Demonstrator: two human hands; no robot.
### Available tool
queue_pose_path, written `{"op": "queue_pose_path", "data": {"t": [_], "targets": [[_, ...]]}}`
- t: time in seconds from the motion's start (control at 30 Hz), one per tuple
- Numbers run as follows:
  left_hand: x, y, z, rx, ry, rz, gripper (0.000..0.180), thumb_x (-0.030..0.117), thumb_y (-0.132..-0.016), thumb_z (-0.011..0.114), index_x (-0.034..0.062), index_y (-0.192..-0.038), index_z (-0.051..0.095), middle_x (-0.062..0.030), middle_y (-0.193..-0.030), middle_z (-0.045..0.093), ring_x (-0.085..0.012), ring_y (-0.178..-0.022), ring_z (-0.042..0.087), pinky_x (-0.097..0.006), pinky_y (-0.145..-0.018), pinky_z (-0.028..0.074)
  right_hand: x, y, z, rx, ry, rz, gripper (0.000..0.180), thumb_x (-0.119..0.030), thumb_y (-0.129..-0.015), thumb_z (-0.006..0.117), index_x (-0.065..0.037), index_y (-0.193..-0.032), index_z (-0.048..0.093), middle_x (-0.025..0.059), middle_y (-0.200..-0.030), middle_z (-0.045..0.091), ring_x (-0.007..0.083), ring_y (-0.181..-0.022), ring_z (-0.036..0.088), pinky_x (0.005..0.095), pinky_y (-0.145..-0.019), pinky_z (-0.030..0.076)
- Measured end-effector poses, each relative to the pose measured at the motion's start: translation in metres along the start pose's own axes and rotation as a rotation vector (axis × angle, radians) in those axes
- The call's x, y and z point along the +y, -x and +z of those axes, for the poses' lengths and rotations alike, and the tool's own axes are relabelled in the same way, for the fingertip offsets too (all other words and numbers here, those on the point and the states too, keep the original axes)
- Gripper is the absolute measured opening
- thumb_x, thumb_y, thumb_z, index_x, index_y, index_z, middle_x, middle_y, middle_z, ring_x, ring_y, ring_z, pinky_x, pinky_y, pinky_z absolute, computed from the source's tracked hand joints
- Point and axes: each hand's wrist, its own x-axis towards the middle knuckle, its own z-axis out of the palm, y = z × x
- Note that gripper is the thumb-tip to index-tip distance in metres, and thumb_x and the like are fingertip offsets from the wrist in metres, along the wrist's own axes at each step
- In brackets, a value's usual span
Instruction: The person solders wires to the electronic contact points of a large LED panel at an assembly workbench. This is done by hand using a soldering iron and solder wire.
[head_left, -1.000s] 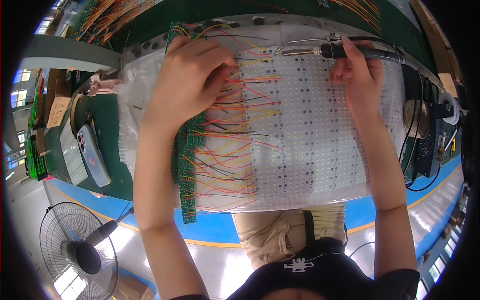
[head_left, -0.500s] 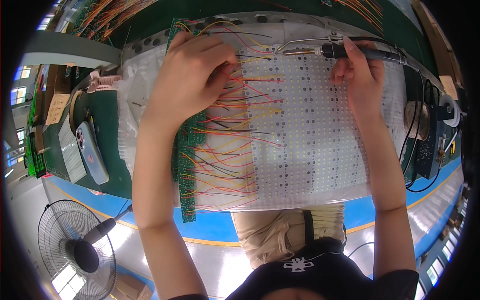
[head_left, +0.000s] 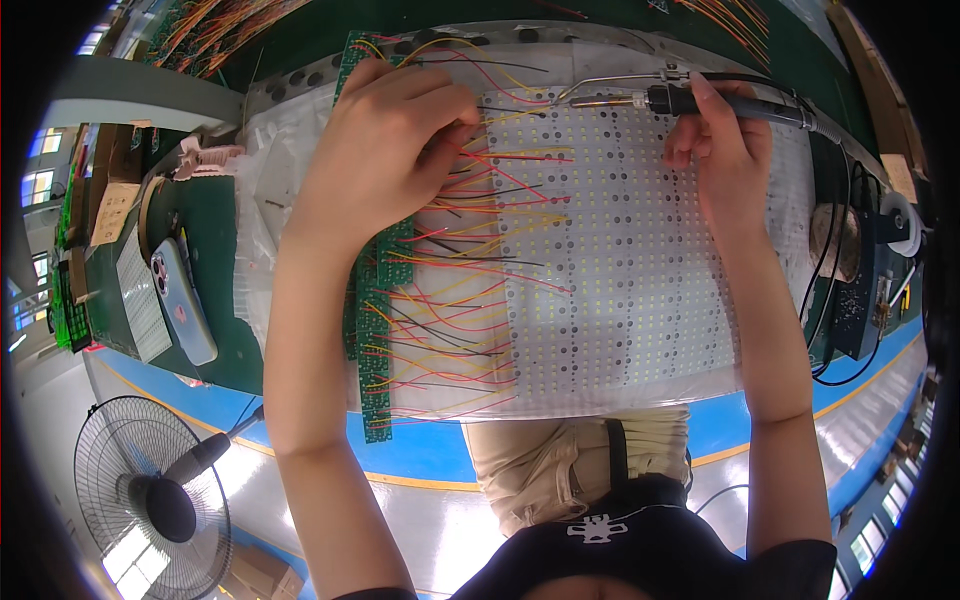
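My right hand [head_left: 732,150] is wrapped round a soldering iron [head_left: 670,101] with a thin metal feed tube [head_left: 620,78] fixed above it. The iron's tip points left, over the upper part of a pale panel [head_left: 640,250] dotted with small yellowish lights and dark round spots. At the upper left, my left hand [head_left: 390,140] is closed in a pinch, its fingertips partly hidden. A thin wire [head_left: 508,119] runs from those fingers toward the tip. Under that hand lies a column of green circuit boards [head_left: 375,375], with red, yellow and black wires [head_left: 450,330] reaching onto the panel.
A phone [head_left: 186,305] lies on the green table at left, near a grey metal bar [head_left: 150,98]. To the right are a solder spool [head_left: 900,222], a dark box [head_left: 855,310] and black cables. Wire bundles [head_left: 215,40] lie at the back. A fan [head_left: 165,505] stands below left.
Both hands keep almost the same place and grip. The iron and its feed tube have shifted only very slightly to the right.
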Motion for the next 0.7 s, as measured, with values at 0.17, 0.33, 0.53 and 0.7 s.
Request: {"op": "queue_pose_path", "data": {"t": [0.17, 0.33, 0.53, 0.7], "targets": [[-0.0011, 0.0005, 0.0007, 0.015, 0.002, 0.013, 0.013, -0.002, -0.066, 0.06, 0.0055, -0.075, 0.055, -0.0031, -0.069, 0.055, -0.0218, -0.066, 0.053, -0.032, -0.07, 0.037, -0.0005, 0.0002, 0.0002, 0.001, 0.004, 0.002, 0.019, -0.018, -0.084, 0.06, -0.001, -0.085, 0.052, 0.0063, -0.054, 0.051, 0.0139, -0.045, 0.048, 0.0269, -0.045, 0.044], [-0.0017, 0.0009, -0.0002, 0.001, 0.005, 0.008, 0.013, -0.002, -0.066, 0.059, 0.0057, -0.076, 0.055, -0.0029, -0.07, 0.056, -0.0219, -0.067, 0.053, -0.032, -0.07, 0.037, -0.0007, 0.0007, 0.001, 0.015, 0.006, 0.01, 0.019, -0.018, -0.084, 0.06, -0.001, -0.085, 0.052, 0.0065, -0.054, 0.051, 0.0139, -0.045, 0.048, 0.027, -0.045, 0.044], [-0.0028, 0.0009, 0.0018, 0.032, 0.007, 0.022, 0.013, -0.003, -0.066, 0.059, 0.0055, -0.076, 0.055, -0.0031, -0.071, 0.057, -0.0219, -0.068, 0.054, -0.032, -0.07, 0.037, -0.0006, 0.0004, 0.0013, 0.015, 0.001, 0.013, 0.019, -0.018, -0.084, 0.06, -0.001, -0.085, 0.051, 0.0062, -0.054, 0.05, 0.0138, -0.045, 0.048, 0.0267, -0.044, 0.043], [-0.0022, 0.001, 0.0018, 0.034, 0.009, 0.014, 0.014, -0.003, -0.066, 0.059, 0.0051, -0.076, 0.055, -0.0033, -0.071, 0.057, -0.0221, -0.068, 0.054, -0.032, -0.07, 0.037, -0.0005, 0.0002, 0.0006, 0.03, 0.002, 0.007, 0.019, -0.018, -0.084, 0.06, 0.0, -0.084, 0.051, 0.006, -0.053, 0.05, 0.0135, -0.044, 0.048, 0.0263, -0.043, 0.043]]}}
